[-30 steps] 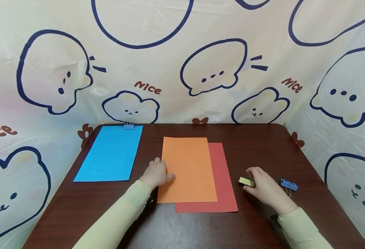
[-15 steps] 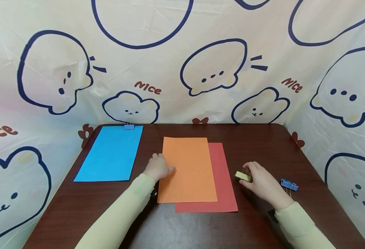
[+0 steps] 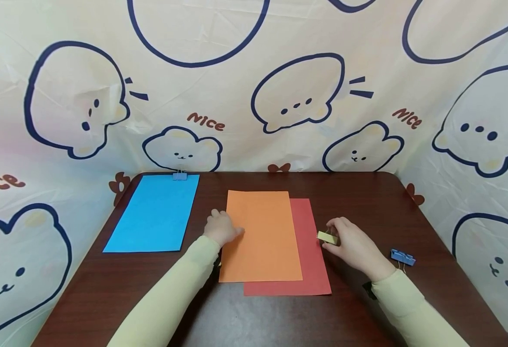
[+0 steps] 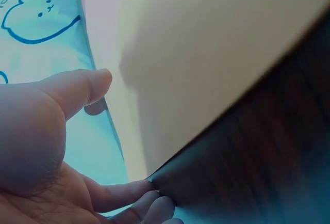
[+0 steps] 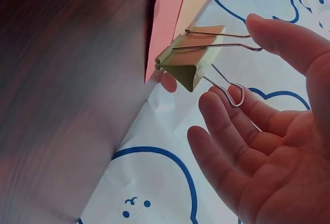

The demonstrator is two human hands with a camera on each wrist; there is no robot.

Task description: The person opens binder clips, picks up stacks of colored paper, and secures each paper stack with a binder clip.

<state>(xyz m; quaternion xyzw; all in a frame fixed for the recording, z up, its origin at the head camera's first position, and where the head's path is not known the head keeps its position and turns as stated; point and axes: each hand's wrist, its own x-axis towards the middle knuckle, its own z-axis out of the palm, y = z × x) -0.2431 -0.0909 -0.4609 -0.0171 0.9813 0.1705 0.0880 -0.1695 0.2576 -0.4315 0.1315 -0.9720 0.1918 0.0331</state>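
Note:
My right hand (image 3: 360, 248) pinches a yellow binder clip (image 3: 327, 237) by its wire handles, thumb on one handle and fingertips at the other, as the right wrist view shows. The clip (image 5: 180, 61) is close to the right edge of a red sheet of paper (image 3: 316, 270). On top of that sheet lies an orange sheet (image 3: 262, 236), offset to the left. My left hand (image 3: 221, 229) is at the orange sheet's left edge, its thumb stretched over the paper. In the left wrist view its fingertips (image 4: 154, 198) touch down right beside the sheet's edge.
A blue binder clip (image 3: 403, 257) lies on the dark wooden table (image 3: 262, 323) to the right of my right hand. At the back left, a blue sheet (image 3: 154, 214) has a blue binder clip (image 3: 180, 176) on its far edge. A patterned cloth (image 3: 236, 86) surrounds the table.
My right hand has carried the yellow binder clip left and away from me, up to the red sheet's edge. The left hand has shifted slightly up along the orange sheet's edge.

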